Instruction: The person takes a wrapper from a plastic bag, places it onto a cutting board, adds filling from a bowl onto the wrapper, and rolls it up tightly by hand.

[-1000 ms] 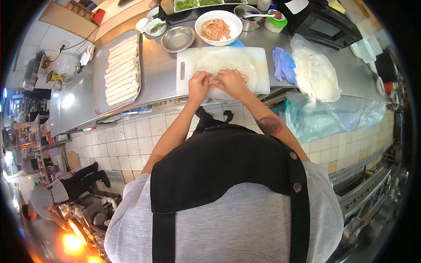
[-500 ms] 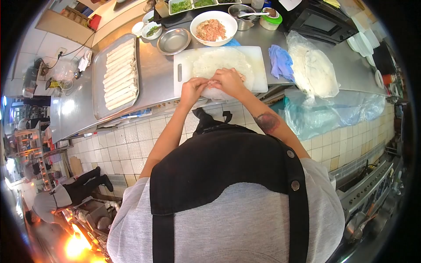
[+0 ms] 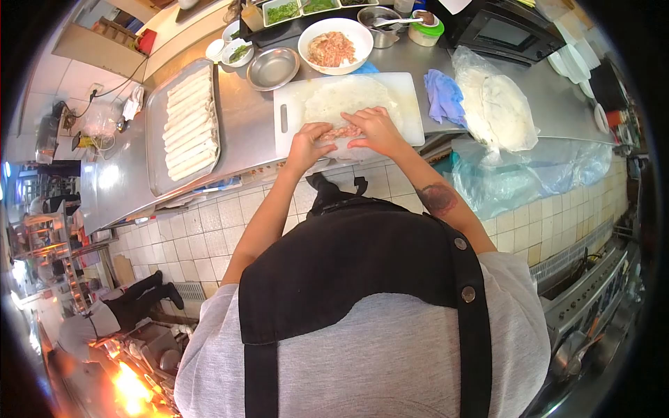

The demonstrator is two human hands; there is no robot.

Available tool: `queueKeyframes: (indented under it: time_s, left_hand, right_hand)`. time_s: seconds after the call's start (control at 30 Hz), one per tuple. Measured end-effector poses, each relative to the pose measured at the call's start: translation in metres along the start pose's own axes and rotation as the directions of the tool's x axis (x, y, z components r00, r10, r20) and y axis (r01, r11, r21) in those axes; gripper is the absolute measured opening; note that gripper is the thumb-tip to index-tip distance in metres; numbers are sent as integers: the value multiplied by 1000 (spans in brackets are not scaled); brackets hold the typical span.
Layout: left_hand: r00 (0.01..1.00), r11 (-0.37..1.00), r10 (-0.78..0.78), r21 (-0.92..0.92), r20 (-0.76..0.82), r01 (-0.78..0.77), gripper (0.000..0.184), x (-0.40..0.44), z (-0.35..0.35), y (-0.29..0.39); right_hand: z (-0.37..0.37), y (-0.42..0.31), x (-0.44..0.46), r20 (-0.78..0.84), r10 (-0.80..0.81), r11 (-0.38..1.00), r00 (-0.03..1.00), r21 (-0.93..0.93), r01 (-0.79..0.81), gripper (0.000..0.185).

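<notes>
A thin round pale wrapper [image 3: 352, 97] lies on the white cutting board [image 3: 412, 104]. Across its near part runs a strip of pinkish filling [image 3: 341, 132]. My left hand [image 3: 310, 144] is at the strip's left end, thumb and fingers apart around it. On the right end rests my right hand [image 3: 375, 132], its fingers spread along the far side and the thumb on the near side. Behind the board, a white bowl [image 3: 368, 43] holds more of the filling. Left of the board, a metal tray [image 3: 157, 139] bears several pale rolls [image 3: 188, 129].
A blue cloth [image 3: 444, 97] and a plastic bag with pale sheets [image 3: 496, 108] lie right of the board. Behind stand a metal bowl [image 3: 274, 70], a green-rimmed tub [image 3: 426, 33] and a black oven [image 3: 505, 35]. Another person [image 3: 90, 324] is near flames at the lower left.
My right hand has opened from its bunched pose, its fingers now spread, and more of the filling strip shows between my hands. The view has shifted slightly.
</notes>
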State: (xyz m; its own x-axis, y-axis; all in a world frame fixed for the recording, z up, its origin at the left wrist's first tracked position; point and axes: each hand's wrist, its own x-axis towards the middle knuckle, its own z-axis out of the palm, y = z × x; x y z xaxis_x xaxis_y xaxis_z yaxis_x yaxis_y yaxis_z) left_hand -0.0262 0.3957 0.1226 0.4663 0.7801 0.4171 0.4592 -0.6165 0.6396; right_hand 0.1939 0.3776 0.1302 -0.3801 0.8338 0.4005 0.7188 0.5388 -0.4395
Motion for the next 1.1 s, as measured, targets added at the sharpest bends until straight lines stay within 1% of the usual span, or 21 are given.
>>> queueKeyframes:
  time_s: [0.03,0.1,0.13,0.2,0.3,0.33,0.4,0.43,0.5,0.6,0.67,0.7,0.77,0.8,0.83,0.87,0.9,0.97,1.0,1.07,1.1]
  left_hand:
    - [1000,1000,1,-2,4,-1,28,1,0,1]
    - [993,994,-106,-20,53,107,28,2,3,4]
    - [993,994,-102,-25,54,104,28,3,6,-1]
    - [977,976,-187,-94,104,197,30,3,9,-8]
    - [973,973,-206,-80,107,215,29,3,8,-5]
    - [973,973,-205,-82,108,214,29,2,9,0]
    - [995,994,-103,-46,-10,102,24,2,13,10]
    - [994,993,-104,-49,-10,104,24,4,15,15]
    - [999,992,37,125,-11,-35,22,7,22,23]
    - [999,988,16,153,-38,-10,19,12,37,24]
    - [999,988,25,151,-38,-19,18,16,42,20]
    - [999,988,39,150,-28,-34,17,17,41,21]
    - [999,988,21,152,-29,-17,16,17,42,26]
    - [1000,988,16,154,-19,-12,15,20,44,28]
    - [1000,988,13,154,-27,-8,15,22,46,31]
    - [1000,992,5,123,-28,-1,14,25,51,35]
    - [1000,996,-2,91,-28,5,13,26,56,37]
    - [999,996,1,88,-33,2,13,30,69,37]
    - [999,996,5,90,-32,-2,12,32,72,38]
    - [1000,994,-2,110,-16,4,12,33,75,38]
    - [1000,991,-10,134,5,9,12,34,74,39]
  right_hand:
    - [0,2,-3,5,-7,1000,1000,-19,7,26]
    - [1,5,-8,12,-5,999,1000,-41,6,24]
    - [1,6,-9,14,-12,999,1000,-35,12,24]
    - [2,9,-8,14,-20,999,1000,-28,20,24]
    - [-1,12,-10,31,17,1000,999,4,-17,22]
    - [-5,10,-11,23,17,1000,1000,21,-18,22]
    - [-6,11,-13,17,19,999,1000,37,-19,21]
    - [-3,14,-14,14,30,998,999,58,-31,22]
    - [-2,18,-16,15,39,996,999,77,-40,23]
    - [-9,16,-14,83,50,992,995,113,-59,27]
    - [-16,9,-15,-159,127,960,979,268,-81,31]
    - [-19,11,-15,-149,116,961,982,268,-73,31]
    - [-29,20,-20,-73,219,915,973,362,-178,31]
    - [-29,24,-21,-69,208,918,976,359,-170,31]
    - [-27,26,-24,-63,203,928,977,330,-171,27]
    - [-24,27,-29,-57,201,938,978,300,-175,23]
    - [-21,26,-32,-54,198,939,979,297,-174,23]
    - [-16,25,-36,-160,122,973,980,212,-87,16]
    - [-17,24,-37,-157,120,974,980,207,-86,16]
    - [-19,24,-37,-130,203,961,971,217,-172,22]
    - [-21,23,-36,-129,200,962,971,215,-170,22]
